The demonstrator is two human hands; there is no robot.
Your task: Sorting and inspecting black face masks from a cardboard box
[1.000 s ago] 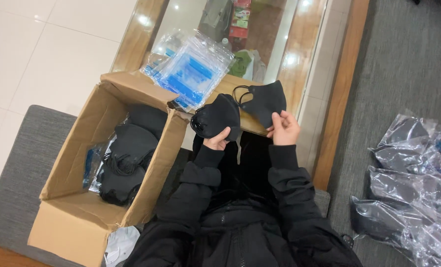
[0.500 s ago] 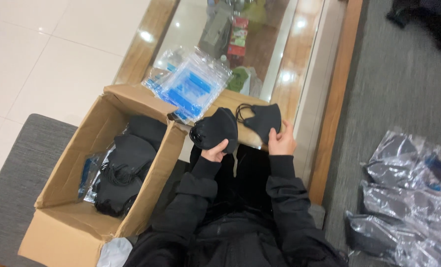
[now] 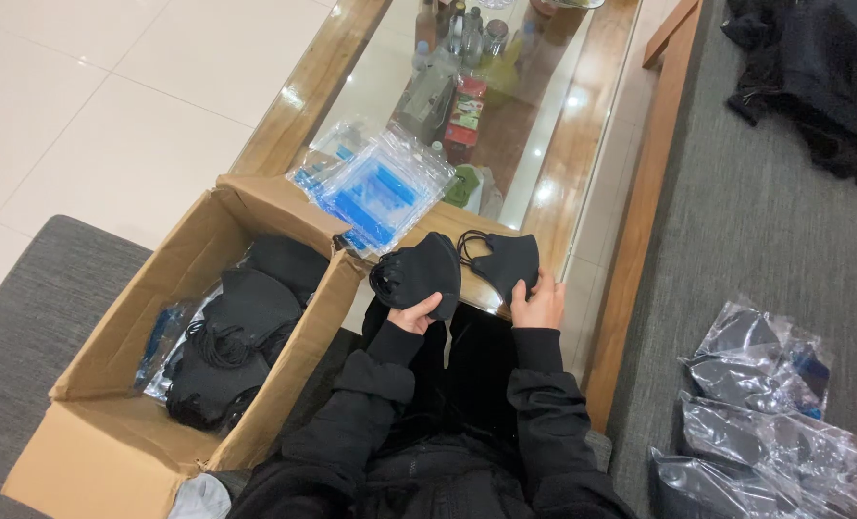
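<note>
My left hand (image 3: 417,313) grips a small stack of black face masks (image 3: 419,273) from below. My right hand (image 3: 538,302) holds a single black mask (image 3: 511,262) by its lower edge, its ear loops hanging toward the stack. Both hands are raised over my lap in black sleeves, close together, at the near edge of the glass-topped table (image 3: 582,144). Just beyond the stack lies a pile of clear and blue plastic bags (image 3: 375,187).
An open cardboard box (image 3: 121,384) on my left holds several more black masks (image 3: 231,336). Bagged masks (image 3: 765,423) lie on the grey sofa at the right. Bottles and packets (image 3: 462,58) sit under the glass top. Dark clothing (image 3: 813,77) is at the upper right.
The hands have drawn closer together, bringing the single mask toward the stack. The camera view has tilted so more of the table and floor shows.
</note>
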